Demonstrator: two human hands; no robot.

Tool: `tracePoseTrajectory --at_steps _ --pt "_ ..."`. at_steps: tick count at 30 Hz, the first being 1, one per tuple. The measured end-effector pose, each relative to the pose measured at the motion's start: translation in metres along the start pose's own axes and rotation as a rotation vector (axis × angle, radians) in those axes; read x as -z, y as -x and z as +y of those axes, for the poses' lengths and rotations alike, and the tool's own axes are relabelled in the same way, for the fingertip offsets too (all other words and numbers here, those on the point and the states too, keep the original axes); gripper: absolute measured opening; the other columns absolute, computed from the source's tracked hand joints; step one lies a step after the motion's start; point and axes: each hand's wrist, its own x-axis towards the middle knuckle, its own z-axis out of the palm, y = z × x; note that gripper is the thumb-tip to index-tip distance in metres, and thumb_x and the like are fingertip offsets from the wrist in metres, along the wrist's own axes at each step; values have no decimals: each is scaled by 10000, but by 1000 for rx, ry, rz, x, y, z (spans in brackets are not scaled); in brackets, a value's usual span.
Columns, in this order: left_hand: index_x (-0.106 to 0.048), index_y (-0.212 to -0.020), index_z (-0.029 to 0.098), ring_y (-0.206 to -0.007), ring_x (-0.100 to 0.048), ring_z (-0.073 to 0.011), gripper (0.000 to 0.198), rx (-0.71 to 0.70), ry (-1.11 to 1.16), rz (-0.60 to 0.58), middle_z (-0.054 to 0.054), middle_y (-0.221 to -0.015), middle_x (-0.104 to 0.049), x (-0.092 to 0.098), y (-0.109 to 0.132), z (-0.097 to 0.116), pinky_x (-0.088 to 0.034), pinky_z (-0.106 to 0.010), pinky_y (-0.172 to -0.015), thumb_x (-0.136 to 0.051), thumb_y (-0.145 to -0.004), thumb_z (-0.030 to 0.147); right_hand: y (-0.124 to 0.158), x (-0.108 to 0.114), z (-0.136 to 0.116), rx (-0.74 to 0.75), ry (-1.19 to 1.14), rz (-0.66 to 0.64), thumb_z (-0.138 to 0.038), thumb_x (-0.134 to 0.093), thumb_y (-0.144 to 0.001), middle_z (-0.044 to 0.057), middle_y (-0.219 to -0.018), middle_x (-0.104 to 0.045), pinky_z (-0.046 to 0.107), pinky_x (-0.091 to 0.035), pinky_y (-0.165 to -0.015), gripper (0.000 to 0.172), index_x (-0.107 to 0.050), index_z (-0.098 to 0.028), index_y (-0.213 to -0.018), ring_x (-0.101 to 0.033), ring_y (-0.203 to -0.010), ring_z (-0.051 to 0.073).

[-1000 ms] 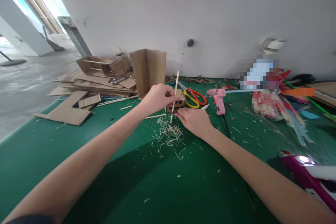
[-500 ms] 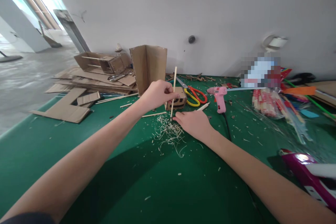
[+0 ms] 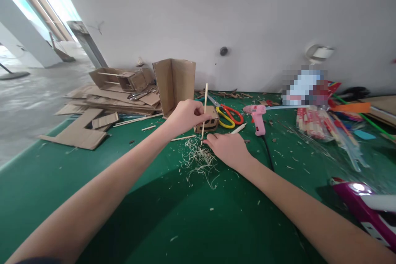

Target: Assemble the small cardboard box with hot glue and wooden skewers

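Observation:
My left hand pinches a thin wooden stick that stands nearly upright over the green table. At the stick's lower end is my right hand, its fingers closed; whatever they hold is too small to make out. Pale curly shavings lie in a heap just below the stick. Behind the hands is a small cardboard box with dark openings, partly hidden by my left hand. Scissors with yellow and red handles rest to its right.
Cardboard pieces and an open cardboard frame lie left. A folded cardboard sheet stands behind my left hand. A pink glue gun, packaged sticks and a purple object are to the right.
The whole view has shifted slightly, with the table and hands a little lower in it. Both hands keep nearly the same pose, and the stick remains upright in my left hand.

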Motion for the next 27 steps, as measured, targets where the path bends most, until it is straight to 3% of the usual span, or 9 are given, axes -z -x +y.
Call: tracePoseTrajectory --at_steps 3,7,11,15,18,21,24,27 --pt "-555 -589 177 -508 -510 -97 272 -8 1 -6 -5 -571 -624 1 -1 -1 -380 -261 -535 -664 -748 369 0 -1 1 -32 7 59 -408 -288 -1007 54 -681 -685 300 -107 -494 445 -640 -179 -860 -599 -556 161" --pt "-584 -612 180 -515 -541 -107 264 -24 73 -60 -14 -574 -642 3 -2 -7 -393 -256 -523 -640 -760 392 0 -2 5 30 -13 19 -429 -336 -993 41 -644 -673 297 -107 -497 423 -640 -183 -832 -585 -533 158" --pt "-614 -616 187 -521 -534 -112 279 -58 58 -67 -27 -594 -651 4 -2 -9 -374 -268 -521 -632 -776 415 -3 -3 7 -19 -23 43 -410 -305 -1004 40 -676 -685 294 -107 -496 428 -634 -184 -848 -590 -548 152" --pt "-623 -621 190 -515 -518 -113 295 -76 39 -70 -31 -592 -646 3 -2 -10 -343 -269 -507 -621 -787 434 -3 -5 8 106 -57 -12 -396 -378 -986 24 -671 -675 295 -114 -502 368 -626 -185 -814 -563 -533 136" --pt "-644 -659 181 -548 -527 -114 271 -99 49 -98 -30 -625 -652 3 -2 -10 -343 -257 -509 -611 -799 411 0 -1 14 71 -144 61 -399 -373 -983 22 -675 -668 293 -137 -504 385 -622 -183 -784 -547 -549 132" --pt "-686 -753 180 -581 -525 -108 225 -174 62 -159 -13 -659 -656 8 0 -4 -355 -241 -528 -561 -842 345 2 11 26 -25 -421 216 -398 -384 -967 7 -617 -607 273 -225 -505 380 -583 -188 -722 -503 -537 118" --pt "-712 -869 190 -620 -538 -110 261 -280 20 -192 -18 -745 -677 18 6 7 -374 -239 -561 -485 -907 313 -1 28 39 -239 -819 434 -415 -381 -954 -17 -578 -497 264 -305 -511 332 -525 -209 -736 -427 -508 109" --pt "-715 -901 193 -735 -574 -134 279 -426 -147 -225 -40 -836 -672 29 13 19 -409 -250 -666 -455 -940 287 -8 41 51 -441 -1189 544 -503 -350 -946 -48 -555 -364 268 -257 -452 353 -463 -234 -747 -308 -464 105"
